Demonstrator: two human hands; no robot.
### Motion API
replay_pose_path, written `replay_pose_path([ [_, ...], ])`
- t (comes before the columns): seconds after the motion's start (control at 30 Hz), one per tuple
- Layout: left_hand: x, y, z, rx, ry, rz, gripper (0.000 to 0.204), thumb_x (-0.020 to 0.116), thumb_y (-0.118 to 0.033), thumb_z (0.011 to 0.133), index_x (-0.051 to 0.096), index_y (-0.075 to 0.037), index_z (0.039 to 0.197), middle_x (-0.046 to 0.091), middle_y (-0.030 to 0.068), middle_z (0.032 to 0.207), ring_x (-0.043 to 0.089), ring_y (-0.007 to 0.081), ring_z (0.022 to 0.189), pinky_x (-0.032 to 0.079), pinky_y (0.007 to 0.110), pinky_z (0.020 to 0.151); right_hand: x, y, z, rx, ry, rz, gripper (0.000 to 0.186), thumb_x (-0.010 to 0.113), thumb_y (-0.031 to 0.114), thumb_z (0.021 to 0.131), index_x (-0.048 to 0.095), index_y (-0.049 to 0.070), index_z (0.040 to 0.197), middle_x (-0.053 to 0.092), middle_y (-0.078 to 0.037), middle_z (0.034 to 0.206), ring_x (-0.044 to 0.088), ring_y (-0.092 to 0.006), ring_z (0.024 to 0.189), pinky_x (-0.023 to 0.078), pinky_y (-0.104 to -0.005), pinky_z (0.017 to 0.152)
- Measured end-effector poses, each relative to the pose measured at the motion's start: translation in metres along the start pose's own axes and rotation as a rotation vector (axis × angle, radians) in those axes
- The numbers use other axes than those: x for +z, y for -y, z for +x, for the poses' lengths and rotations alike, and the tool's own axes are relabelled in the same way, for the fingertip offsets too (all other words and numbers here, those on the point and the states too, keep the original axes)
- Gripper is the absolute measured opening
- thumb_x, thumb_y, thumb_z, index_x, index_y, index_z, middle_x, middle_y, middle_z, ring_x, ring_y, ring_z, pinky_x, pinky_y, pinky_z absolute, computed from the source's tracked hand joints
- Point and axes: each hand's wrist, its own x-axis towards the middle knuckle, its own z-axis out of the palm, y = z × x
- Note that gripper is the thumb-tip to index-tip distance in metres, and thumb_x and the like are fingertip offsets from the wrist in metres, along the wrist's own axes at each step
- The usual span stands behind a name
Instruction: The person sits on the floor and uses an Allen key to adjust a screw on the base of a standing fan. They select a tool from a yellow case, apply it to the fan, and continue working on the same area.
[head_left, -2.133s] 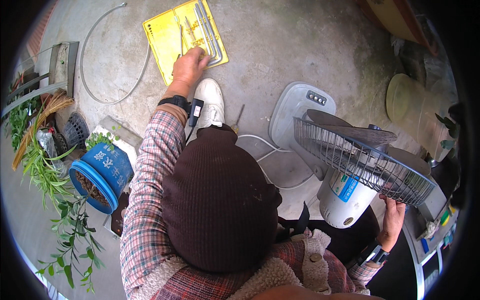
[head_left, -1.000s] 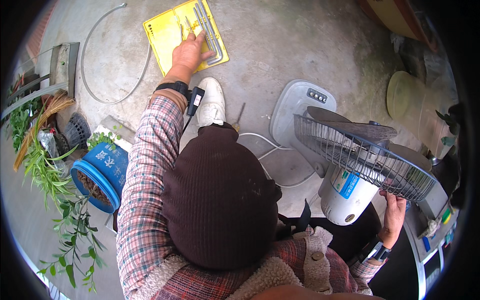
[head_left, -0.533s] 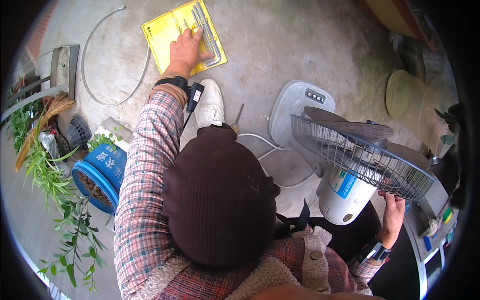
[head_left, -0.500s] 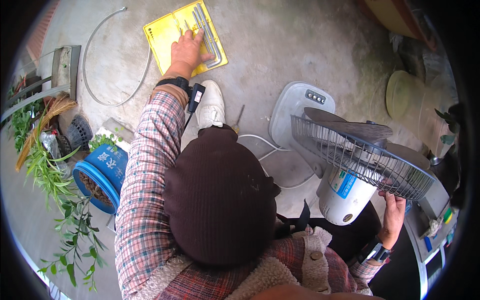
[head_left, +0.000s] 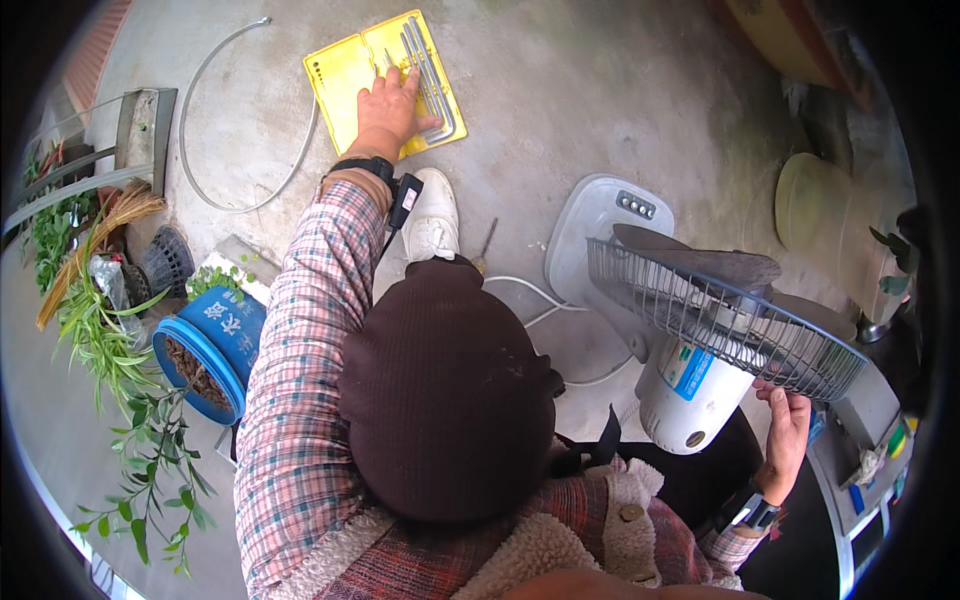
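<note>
My left hand [head_left: 388, 110] reaches forward to an open yellow case [head_left: 337, 75] on the floor. Its fingers are apart and rest over the case's middle, hiding part of it. Several L-shaped hex keys [head_left: 428, 72] lie in the right half, in order of size, just beside my index finger. To the right stands an electric fan with a white motor housing [head_left: 672, 410], dark blades [head_left: 690, 265] and a wire grille [head_left: 650, 290]. My right hand [head_left: 787, 432] pinches the grille's lower right rim. The fan's front has no guard over the blades.
A grey fan base [head_left: 590, 225] with buttons lies under the fan, a white cord [head_left: 540, 290] beside it. A screwdriver [head_left: 487, 245] lies near my white shoe [head_left: 433, 215]. A grey hose [head_left: 190, 150] curves at far left. Potted plants and a blue bucket [head_left: 200, 365] stand left.
The whole view has shifted slightly, so things sit a little further right and down. My left hand stays over the case, its fingers slightly moved. My right hand keeps its hold on the grille.
</note>
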Motion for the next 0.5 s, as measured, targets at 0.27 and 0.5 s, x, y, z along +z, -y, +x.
replay_pose_path([
  [0.27,0.010,0.024,-0.015,-0.028,-0.183,-0.205,0.078,0.074,-0.049,0.066,0.046,-0.022,0.133,0.043,0.0108,0.133,0.047,0.0278,0.117,0.040,0.042,0.091,0.007,0.001,-0.004,-0.024,-0.029,-0.031,0.020,0.057,0.018,0.091,0.059,0.000,0.099,0.065,-0.009,0.090,0.057,-0.0146,0.085,0.043,-0.0301,0.083],
  [0.5,0.014,0.019,-0.010,-0.036,-0.121,-0.157,0.069,0.072,-0.045,0.071,0.047,-0.026,0.132,0.043,0.0106,0.134,0.048,0.0270,0.117,0.042,0.040,0.091,0.008,-0.004,0.002,-0.007,-0.017,-0.059,0.019,0.057,0.016,0.091,0.062,-0.001,0.097,0.064,-0.007,0.088,0.057,-0.0142,0.083,0.044,-0.0295,0.082],
])
